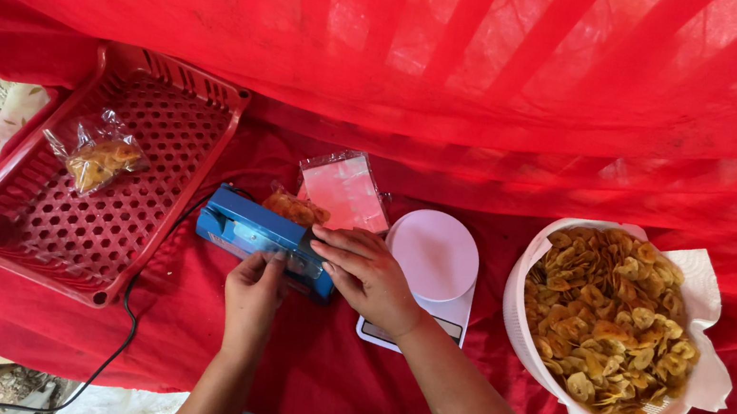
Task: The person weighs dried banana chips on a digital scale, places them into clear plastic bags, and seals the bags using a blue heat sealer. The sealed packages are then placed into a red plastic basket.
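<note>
Both hands (pixel 253 289) (pixel 366 276) press the blue sealer (pixel 264 233), seemingly on a bag.

Bare red cloth (pixel 336 366) near edge, open lane for hands. Middle jammed: blue sealer (pixel 264 236), white scale (pixel 432 264) just beside, stack of clear bags (pixel 347 190) behind. Red tray (pixel 95 169) blocks left, chip basket (pixel 606 327) blocks right, black cord (pixel 127 317) trails front-left.

Your sealer (pixel 261 235) looks like glossy blue plastic; the crate (pixel 161 111) is perforated red plastic, the tablecloth (pixel 346 367) matt cloth.
</note>
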